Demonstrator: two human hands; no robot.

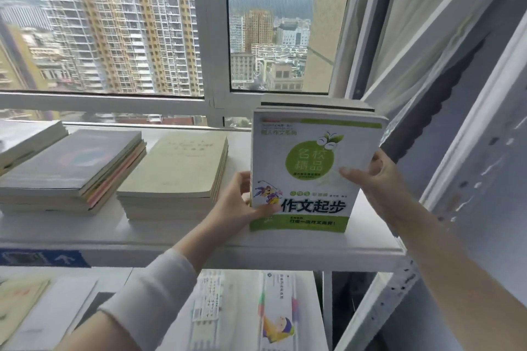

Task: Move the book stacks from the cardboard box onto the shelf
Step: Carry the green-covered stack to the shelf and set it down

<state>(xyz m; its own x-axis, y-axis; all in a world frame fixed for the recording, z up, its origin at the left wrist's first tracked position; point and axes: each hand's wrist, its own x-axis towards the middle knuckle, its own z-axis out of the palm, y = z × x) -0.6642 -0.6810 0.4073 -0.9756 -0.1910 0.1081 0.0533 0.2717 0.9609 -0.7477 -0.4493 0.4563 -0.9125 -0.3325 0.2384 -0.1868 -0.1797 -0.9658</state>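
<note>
Here's the stack of books topped by a white-and-green paperback — it's at the right end of the white shelf board, with its near edge close to the board's front lip. Whether its full weight is down, I cannot tell.

The left hand pinches the stack's left edge at eight o'clock, thumb laid on the cover, fingers curled against the side. The right hand clamps the right edge at three o'clock, thumb pressed on the cover, fingers wrapped behind.

Room is tight on the right — a white metal upright rises near the right hand. At nine o'clock of the held stack there's a narrow gap, taken up by the left hand, then a pile of beige paperbacks. Further out at nine o'clock sits a grey-covered pile with pink page edges, and another pile lies at the frame's edge.

At twelve o'clock, the white window frame stands behind the stack's far edge. Below the board, at six o'clock, lie white books with colourful cover art.
</note>
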